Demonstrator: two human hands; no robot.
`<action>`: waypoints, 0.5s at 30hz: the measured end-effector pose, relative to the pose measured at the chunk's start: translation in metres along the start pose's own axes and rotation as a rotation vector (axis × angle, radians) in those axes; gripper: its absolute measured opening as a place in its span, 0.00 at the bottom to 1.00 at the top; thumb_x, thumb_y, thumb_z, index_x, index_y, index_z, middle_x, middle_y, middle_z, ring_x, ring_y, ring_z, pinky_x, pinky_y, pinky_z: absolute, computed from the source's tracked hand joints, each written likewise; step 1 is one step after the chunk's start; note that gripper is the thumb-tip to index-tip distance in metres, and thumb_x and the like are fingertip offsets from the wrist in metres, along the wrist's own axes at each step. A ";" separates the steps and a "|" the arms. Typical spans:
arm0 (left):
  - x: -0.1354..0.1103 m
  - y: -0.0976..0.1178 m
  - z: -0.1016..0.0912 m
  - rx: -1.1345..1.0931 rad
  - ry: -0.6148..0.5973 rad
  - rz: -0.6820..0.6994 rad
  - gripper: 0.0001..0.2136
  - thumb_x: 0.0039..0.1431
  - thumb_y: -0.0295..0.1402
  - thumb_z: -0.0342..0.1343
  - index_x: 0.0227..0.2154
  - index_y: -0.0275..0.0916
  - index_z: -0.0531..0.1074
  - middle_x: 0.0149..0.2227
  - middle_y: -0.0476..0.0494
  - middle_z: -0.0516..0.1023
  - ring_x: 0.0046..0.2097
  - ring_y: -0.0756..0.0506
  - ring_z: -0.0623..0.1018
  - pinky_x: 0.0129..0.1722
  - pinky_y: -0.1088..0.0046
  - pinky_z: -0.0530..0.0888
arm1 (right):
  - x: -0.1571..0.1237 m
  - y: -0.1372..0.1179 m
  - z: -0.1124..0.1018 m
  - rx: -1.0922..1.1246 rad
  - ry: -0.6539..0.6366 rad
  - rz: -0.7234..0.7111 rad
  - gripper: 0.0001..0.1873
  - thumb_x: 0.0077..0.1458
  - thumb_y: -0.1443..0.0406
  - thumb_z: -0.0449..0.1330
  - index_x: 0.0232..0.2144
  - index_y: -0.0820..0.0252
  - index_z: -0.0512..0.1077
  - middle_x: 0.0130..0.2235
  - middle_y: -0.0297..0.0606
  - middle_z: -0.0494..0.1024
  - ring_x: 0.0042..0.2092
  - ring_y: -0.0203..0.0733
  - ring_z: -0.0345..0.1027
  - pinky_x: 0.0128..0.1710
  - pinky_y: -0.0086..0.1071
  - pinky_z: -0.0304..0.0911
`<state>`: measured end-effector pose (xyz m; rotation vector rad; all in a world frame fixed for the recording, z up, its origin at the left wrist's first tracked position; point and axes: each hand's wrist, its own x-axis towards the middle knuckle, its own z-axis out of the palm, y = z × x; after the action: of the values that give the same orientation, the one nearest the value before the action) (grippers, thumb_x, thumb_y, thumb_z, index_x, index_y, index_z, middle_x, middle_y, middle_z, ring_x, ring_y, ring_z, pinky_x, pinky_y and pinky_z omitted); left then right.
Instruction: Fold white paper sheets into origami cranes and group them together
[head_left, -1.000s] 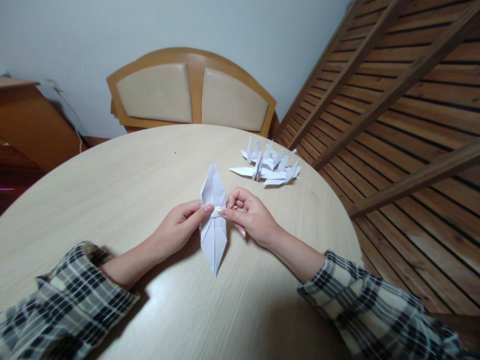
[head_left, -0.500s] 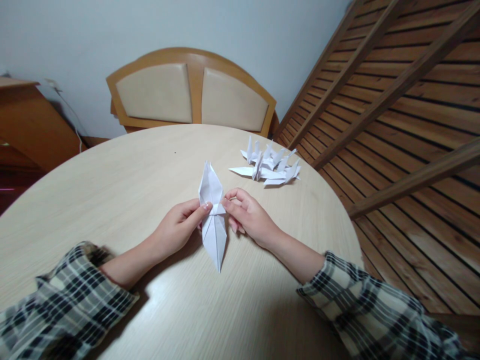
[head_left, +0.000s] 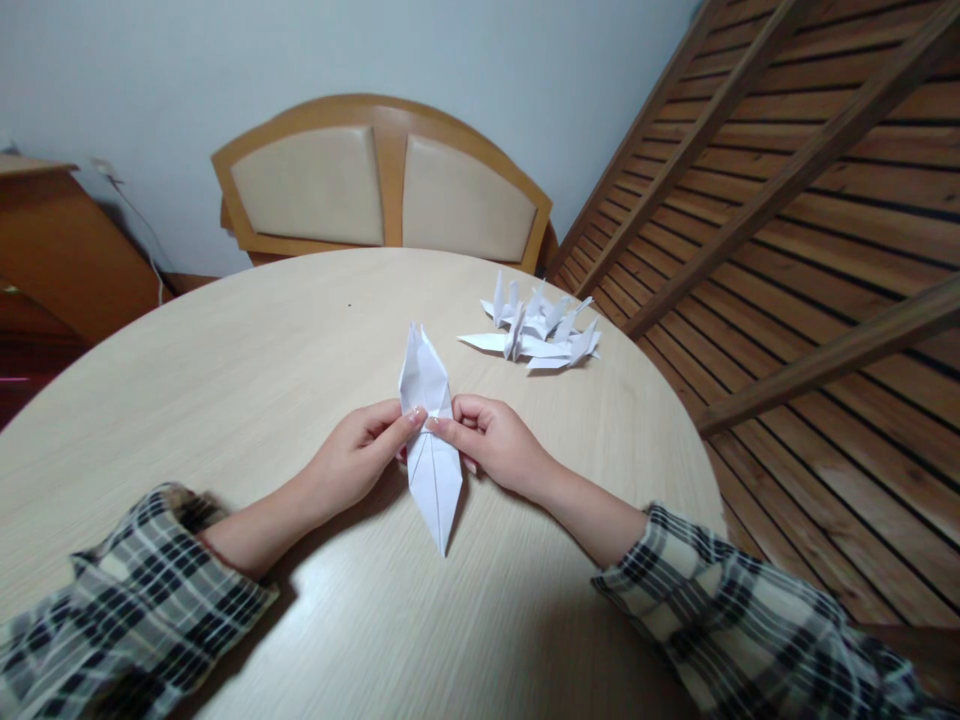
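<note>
A folded white origami paper [head_left: 435,475], long and pointed at its near end, is held between my two hands just above the table. My left hand [head_left: 364,445] grips its left edge, thumb pressed on the front near the middle. From the other side my right hand [head_left: 499,442] pinches it, with that thumb lying across the centre fold and almost touching the left one. The fingers behind the paper are mostly hidden. At the far end the paper splits into two narrow tips.
Several folded white paper cranes [head_left: 536,335] cluster on the right rear of the round wooden table [head_left: 225,380]. A padded wooden headboard [head_left: 394,170] stands behind it. Wooden slats [head_left: 787,250] rise along the right, and a wooden cabinet [head_left: 75,250] is at the left.
My right thumb has moved inward onto the middle of the paper, and the small raised flap there is now flattened under the thumbs. The near tip has shifted slightly right and closer.
</note>
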<state>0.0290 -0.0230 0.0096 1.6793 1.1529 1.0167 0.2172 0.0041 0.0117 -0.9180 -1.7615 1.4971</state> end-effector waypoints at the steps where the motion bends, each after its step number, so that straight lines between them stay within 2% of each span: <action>1: 0.000 0.001 0.000 0.003 -0.001 -0.001 0.17 0.63 0.45 0.51 0.25 0.38 0.69 0.23 0.52 0.65 0.26 0.50 0.65 0.26 0.75 0.64 | 0.000 0.001 0.000 -0.012 0.009 -0.012 0.24 0.56 0.46 0.63 0.24 0.57 0.62 0.19 0.24 0.61 0.22 0.29 0.54 0.21 0.26 0.48; 5: 0.000 0.005 0.001 0.002 -0.023 0.007 0.16 0.62 0.45 0.51 0.24 0.39 0.67 0.22 0.53 0.64 0.25 0.50 0.64 0.26 0.75 0.63 | 0.001 0.005 0.001 -0.040 0.031 -0.062 0.24 0.56 0.48 0.64 0.24 0.58 0.62 0.22 0.27 0.62 0.26 0.32 0.56 0.24 0.27 0.50; 11: 0.000 0.007 0.002 -0.007 -0.059 -0.014 0.18 0.61 0.47 0.51 0.24 0.39 0.67 0.22 0.53 0.64 0.26 0.50 0.64 0.26 0.75 0.64 | 0.000 0.003 0.000 -0.065 -0.020 -0.087 0.22 0.57 0.47 0.62 0.28 0.59 0.69 0.28 0.34 0.70 0.32 0.37 0.63 0.29 0.29 0.59; 15: 0.000 0.007 0.001 -0.014 -0.066 -0.018 0.18 0.61 0.47 0.52 0.23 0.38 0.68 0.22 0.52 0.65 0.26 0.49 0.65 0.27 0.74 0.65 | -0.002 -0.001 -0.001 -0.023 -0.079 -0.087 0.21 0.60 0.48 0.60 0.29 0.61 0.71 0.27 0.33 0.70 0.28 0.34 0.61 0.26 0.28 0.57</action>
<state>0.0315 -0.0250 0.0155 1.6762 1.1137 0.9492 0.2194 0.0027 0.0131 -0.7935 -1.8546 1.4781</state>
